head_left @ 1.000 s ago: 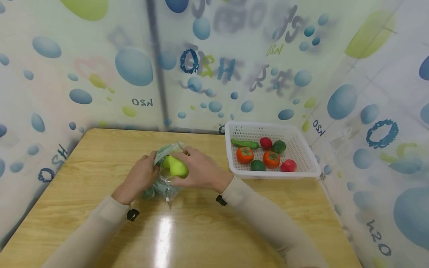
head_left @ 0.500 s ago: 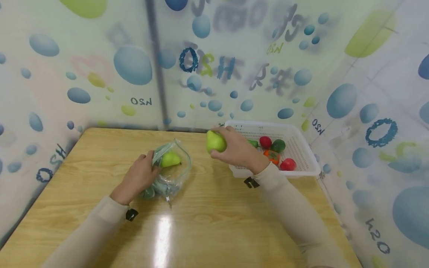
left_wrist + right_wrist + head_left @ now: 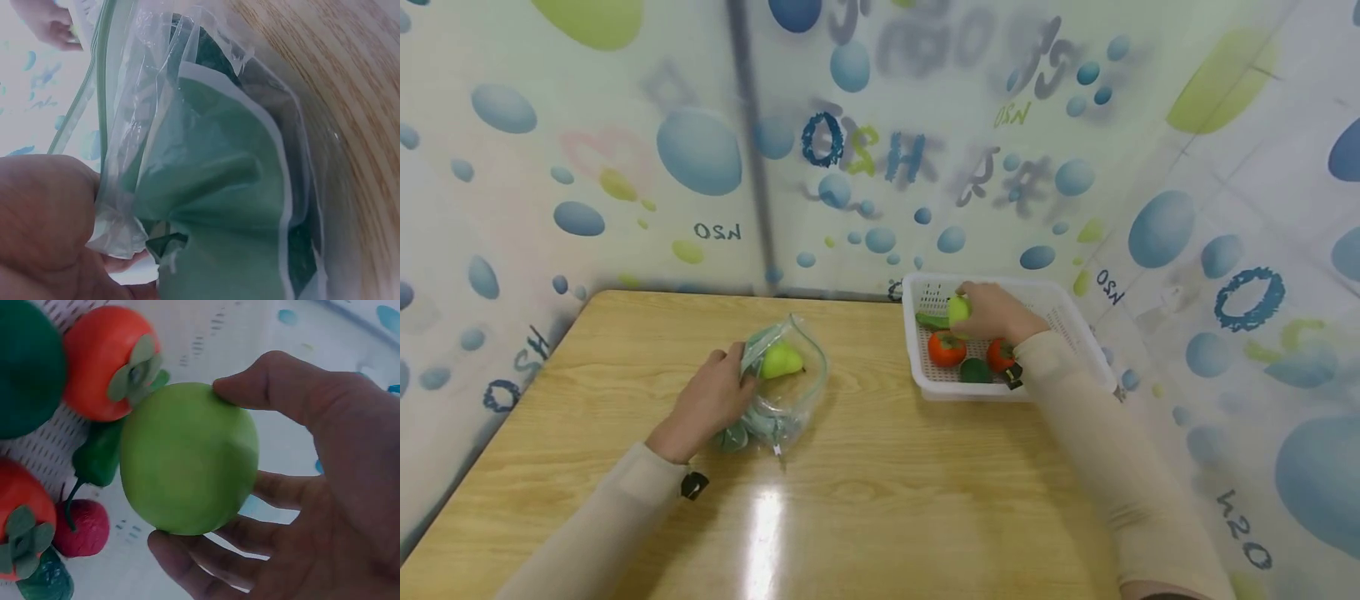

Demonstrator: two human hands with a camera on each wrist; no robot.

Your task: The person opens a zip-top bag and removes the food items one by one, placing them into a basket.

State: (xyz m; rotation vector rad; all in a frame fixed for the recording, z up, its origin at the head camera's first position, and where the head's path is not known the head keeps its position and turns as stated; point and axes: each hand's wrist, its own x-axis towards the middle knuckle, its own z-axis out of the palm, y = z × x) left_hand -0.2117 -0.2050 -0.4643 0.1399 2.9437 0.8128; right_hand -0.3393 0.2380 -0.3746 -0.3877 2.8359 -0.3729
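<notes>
My left hand (image 3: 709, 404) grips the open rim of a clear zip bag with green printing (image 3: 775, 425) on the left of the table. Through the bag's mouth a green pear (image 3: 781, 360) shows, and dark green shapes lie lower in the bag (image 3: 219, 169), partly hidden by the print. Over the white basket, my right hand (image 3: 992, 310) holds another green pear (image 3: 187, 459) between thumb and fingertips. Under and beside it are a green pepper (image 3: 931, 321), orange persimmons (image 3: 947, 350) and a dark green round item (image 3: 976, 371).
The white perforated basket (image 3: 925, 388) stands at the table's back right, by the wall. A small red item (image 3: 84, 528) lies in it, hidden by my hand in the head view. Bare wooden table (image 3: 865, 467) lies between bag and basket.
My right hand has carried a pear out of the bag's mouth, rightward to above the basket. My left hand has stayed on the bag, and the other pear remains inside.
</notes>
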